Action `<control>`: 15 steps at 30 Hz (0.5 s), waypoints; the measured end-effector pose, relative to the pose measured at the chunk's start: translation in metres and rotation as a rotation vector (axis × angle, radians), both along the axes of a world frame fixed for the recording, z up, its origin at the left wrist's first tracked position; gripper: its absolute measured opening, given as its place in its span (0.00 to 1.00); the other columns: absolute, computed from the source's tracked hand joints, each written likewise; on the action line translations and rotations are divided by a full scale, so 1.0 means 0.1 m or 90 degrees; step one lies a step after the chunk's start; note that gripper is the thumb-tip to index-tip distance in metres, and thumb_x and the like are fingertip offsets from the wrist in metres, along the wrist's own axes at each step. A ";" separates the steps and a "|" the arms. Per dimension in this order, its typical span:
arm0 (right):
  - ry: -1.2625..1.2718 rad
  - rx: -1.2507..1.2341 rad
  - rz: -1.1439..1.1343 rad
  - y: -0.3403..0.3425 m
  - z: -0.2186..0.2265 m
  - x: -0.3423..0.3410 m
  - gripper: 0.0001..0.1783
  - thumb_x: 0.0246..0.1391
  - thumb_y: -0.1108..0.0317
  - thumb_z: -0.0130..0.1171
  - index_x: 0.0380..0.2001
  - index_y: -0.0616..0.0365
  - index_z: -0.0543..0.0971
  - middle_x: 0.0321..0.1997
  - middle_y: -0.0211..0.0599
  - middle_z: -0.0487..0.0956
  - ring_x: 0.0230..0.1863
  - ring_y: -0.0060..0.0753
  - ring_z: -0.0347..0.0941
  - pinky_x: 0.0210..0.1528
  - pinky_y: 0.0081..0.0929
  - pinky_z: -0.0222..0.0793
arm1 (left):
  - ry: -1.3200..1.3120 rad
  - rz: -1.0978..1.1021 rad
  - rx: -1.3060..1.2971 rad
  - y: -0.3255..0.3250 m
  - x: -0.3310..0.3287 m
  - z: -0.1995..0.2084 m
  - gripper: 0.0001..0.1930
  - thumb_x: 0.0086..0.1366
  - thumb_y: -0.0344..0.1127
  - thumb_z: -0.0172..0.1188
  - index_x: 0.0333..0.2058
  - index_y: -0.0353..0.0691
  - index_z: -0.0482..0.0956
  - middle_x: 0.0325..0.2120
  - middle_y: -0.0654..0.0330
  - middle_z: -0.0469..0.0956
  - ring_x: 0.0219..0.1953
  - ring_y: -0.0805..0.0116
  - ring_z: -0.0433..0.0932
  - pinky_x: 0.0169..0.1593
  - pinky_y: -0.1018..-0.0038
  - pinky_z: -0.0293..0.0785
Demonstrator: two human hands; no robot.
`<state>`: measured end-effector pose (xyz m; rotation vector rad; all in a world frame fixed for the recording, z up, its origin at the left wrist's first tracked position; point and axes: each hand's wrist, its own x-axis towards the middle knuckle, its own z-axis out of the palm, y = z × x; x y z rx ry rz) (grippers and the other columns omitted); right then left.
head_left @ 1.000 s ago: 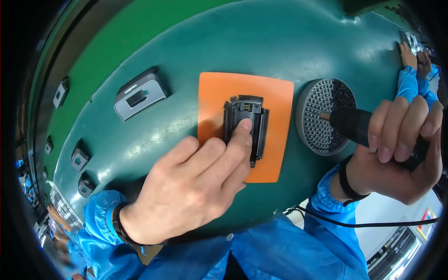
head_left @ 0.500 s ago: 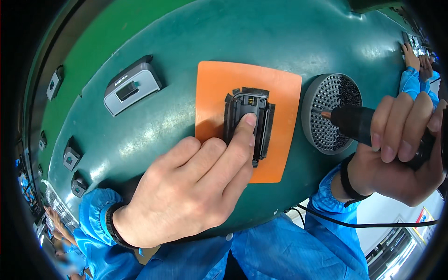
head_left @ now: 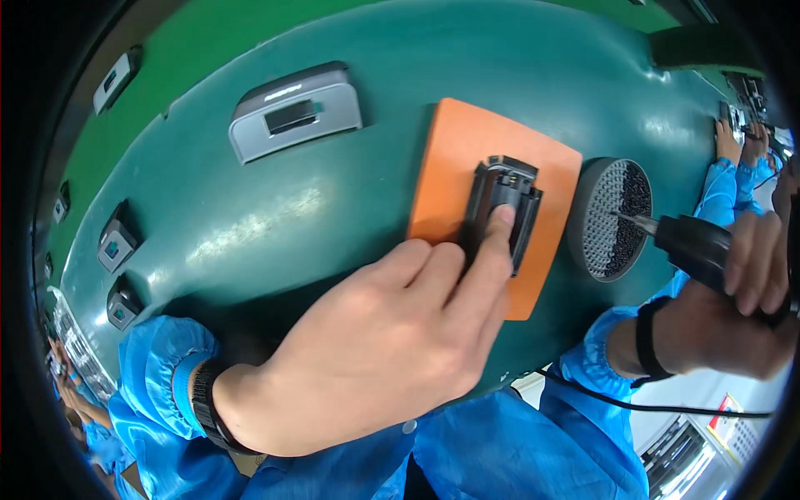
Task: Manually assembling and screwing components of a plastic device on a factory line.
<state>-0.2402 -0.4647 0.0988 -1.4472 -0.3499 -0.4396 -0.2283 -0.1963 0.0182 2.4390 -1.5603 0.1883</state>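
Note:
A black plastic housing [head_left: 528,223] with raised side walls lies on an orange mat [head_left: 467,137]. My left hand [head_left: 383,333] is closed against its near left side, the index fingertip pressed down inside it; the thumb is hidden. In my right hand [head_left: 721,325] is a black electric screwdriver [head_left: 690,243], held with the fingers wrapped round its body. Its bit points left, over a round grey screw tray [head_left: 581,237] right of the mat. The tray's perforated plate holds many small dark screws on its right half. Whether the bit touches a screw, I cannot tell.
A grey device cover [head_left: 321,121] with a rectangular window stands on the green table [head_left: 375,192] at the far left. Smaller similar covers [head_left: 117,246] line the left edge. A black cable [head_left: 650,407] runs below my right wrist. Another person's hands [head_left: 733,143] work at the far right.
The view has shifted, so the mat, housing and left hand appear farther right. The screwdriver's bit has moved from the tray's left half to near its middle, beside the dark screws.

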 end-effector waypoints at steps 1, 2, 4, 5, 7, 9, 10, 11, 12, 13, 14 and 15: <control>-0.026 0.033 0.065 -0.04 0.08 0.13 0.13 0.70 0.63 0.41 0.31 0.58 0.67 0.20 0.35 0.67 0.13 0.27 0.61 0.16 0.26 0.62 | 0.010 -0.013 0.007 0.00 0.00 0.02 0.11 0.54 0.27 0.64 0.37 0.30 0.85 0.52 0.47 0.82 0.26 0.73 0.72 0.32 0.79 0.72; -0.051 0.067 0.130 -0.05 0.11 0.25 0.15 0.72 0.61 0.36 0.31 0.58 0.62 0.18 0.41 0.67 0.09 0.31 0.60 0.08 0.29 0.63 | 0.020 -0.027 0.015 0.01 0.00 0.03 0.11 0.55 0.28 0.64 0.37 0.30 0.85 0.52 0.47 0.82 0.26 0.73 0.72 0.32 0.80 0.71; -0.050 0.064 0.125 0.13 0.05 0.27 0.17 0.72 0.60 0.36 0.28 0.57 0.63 0.17 0.39 0.66 0.09 0.31 0.60 0.08 0.30 0.64 | 0.010 -0.023 -0.006 0.01 0.00 -0.02 0.11 0.55 0.29 0.62 0.37 0.30 0.85 0.52 0.46 0.82 0.26 0.73 0.71 0.32 0.80 0.70; -0.051 0.062 0.115 0.20 0.02 0.28 0.20 0.71 0.58 0.36 0.26 0.57 0.63 0.16 0.36 0.65 0.08 0.31 0.60 0.08 0.31 0.64 | 0.011 -0.025 -0.013 0.00 0.00 -0.03 0.12 0.56 0.29 0.62 0.37 0.29 0.85 0.52 0.46 0.81 0.27 0.72 0.71 0.33 0.80 0.70; -0.042 0.022 0.121 0.29 -0.07 0.29 0.20 0.71 0.58 0.36 0.26 0.57 0.63 0.16 0.36 0.65 0.08 0.31 0.60 0.08 0.31 0.64 | 0.014 -0.023 -0.021 -0.02 -0.02 -0.03 0.12 0.56 0.30 0.61 0.37 0.29 0.85 0.52 0.45 0.81 0.27 0.72 0.71 0.33 0.80 0.69; -0.034 -0.003 0.132 0.35 -0.18 0.29 0.20 0.71 0.58 0.36 0.25 0.57 0.63 0.16 0.36 0.65 0.08 0.31 0.60 0.08 0.31 0.64 | 0.029 -0.028 -0.003 -0.03 -0.04 -0.02 0.13 0.57 0.31 0.60 0.37 0.29 0.85 0.52 0.44 0.81 0.28 0.71 0.71 0.34 0.79 0.69; -0.034 -0.011 0.135 0.37 -0.22 0.29 0.20 0.71 0.58 0.36 0.25 0.57 0.63 0.16 0.36 0.65 0.08 0.31 0.60 0.08 0.31 0.64 | 0.031 -0.026 -0.004 -0.03 -0.04 -0.02 0.13 0.57 0.31 0.60 0.37 0.29 0.85 0.52 0.44 0.81 0.28 0.71 0.71 0.34 0.79 0.69; -0.036 -0.018 0.133 0.38 -0.25 0.29 0.20 0.71 0.58 0.36 0.25 0.57 0.63 0.16 0.36 0.65 0.08 0.31 0.60 0.08 0.31 0.64 | 0.041 -0.032 -0.004 -0.03 -0.03 -0.02 0.13 0.57 0.31 0.59 0.37 0.29 0.85 0.52 0.44 0.81 0.28 0.71 0.71 0.34 0.79 0.69; -0.035 -0.023 0.134 0.38 -0.27 0.29 0.20 0.71 0.58 0.36 0.25 0.57 0.63 0.16 0.36 0.65 0.09 0.30 0.60 0.08 0.31 0.64 | 0.051 -0.039 -0.005 -0.04 -0.03 -0.02 0.13 0.57 0.31 0.59 0.37 0.29 0.85 0.52 0.43 0.81 0.27 0.71 0.71 0.34 0.79 0.69; -0.038 -0.028 0.133 0.39 -0.27 0.29 0.20 0.70 0.58 0.36 0.25 0.57 0.63 0.16 0.36 0.65 0.09 0.30 0.60 0.08 0.31 0.64 | 0.054 -0.039 -0.005 -0.04 -0.03 -0.02 0.13 0.57 0.31 0.59 0.37 0.29 0.85 0.52 0.43 0.81 0.27 0.71 0.71 0.34 0.79 0.69; -0.037 -0.032 0.135 0.39 -0.28 0.30 0.20 0.70 0.58 0.36 0.25 0.57 0.63 0.16 0.36 0.65 0.09 0.30 0.60 0.08 0.31 0.64 | 0.046 -0.037 -0.003 -0.04 -0.03 -0.02 0.13 0.57 0.31 0.59 0.37 0.29 0.85 0.52 0.44 0.81 0.27 0.72 0.72 0.34 0.79 0.69; -0.035 -0.036 0.135 0.40 -0.30 0.31 0.20 0.70 0.58 0.36 0.25 0.57 0.63 0.16 0.36 0.65 0.09 0.30 0.60 0.08 0.31 0.64 | 0.038 -0.034 -0.002 -0.04 -0.02 -0.02 0.13 0.57 0.31 0.59 0.37 0.29 0.85 0.52 0.44 0.81 0.27 0.72 0.72 0.34 0.79 0.69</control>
